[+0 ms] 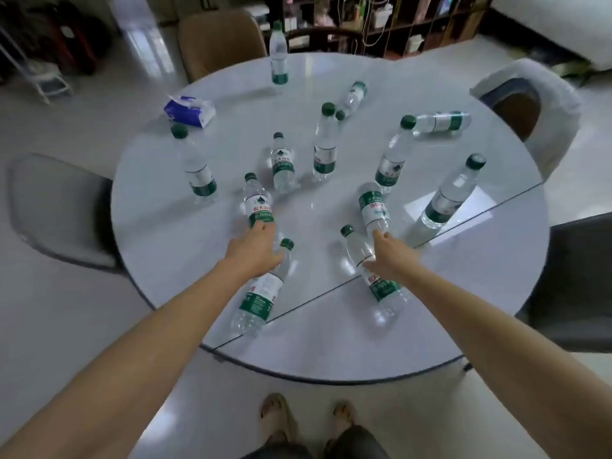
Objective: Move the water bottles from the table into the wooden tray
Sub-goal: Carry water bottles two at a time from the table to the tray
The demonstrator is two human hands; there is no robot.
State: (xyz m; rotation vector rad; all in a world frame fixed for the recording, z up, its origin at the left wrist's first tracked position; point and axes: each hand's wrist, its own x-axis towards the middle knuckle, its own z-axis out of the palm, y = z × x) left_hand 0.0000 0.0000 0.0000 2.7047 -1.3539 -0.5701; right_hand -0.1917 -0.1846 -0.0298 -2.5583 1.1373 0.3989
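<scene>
Several clear water bottles with green caps and labels are scattered over the round white table (pixel 480 293), some upright, some lying. My left hand (pixel 256 251) stretches forward, and its fingertips touch the base of a lying bottle (pixel 258 205). It hovers over the neck of a nearer lying bottle (pixel 260 299). My right hand (pixel 387 256) reaches out too, fingertips at the end of another lying bottle (pixel 373 203). Under that hand lies one more bottle (pixel 385 289). Neither hand holds anything. No wooden tray is in view.
Upright bottles stand at the left (pixel 198 167), middle (pixel 326 150), right (pixel 447 200) and far edge (pixel 278 58). A blue tissue pack (pixel 188 111) lies at the back left. Chairs ring the table: grey (pixel 63 210), tan (pixel 222 38), white (pixel 526 107), dark (pixel 576 283).
</scene>
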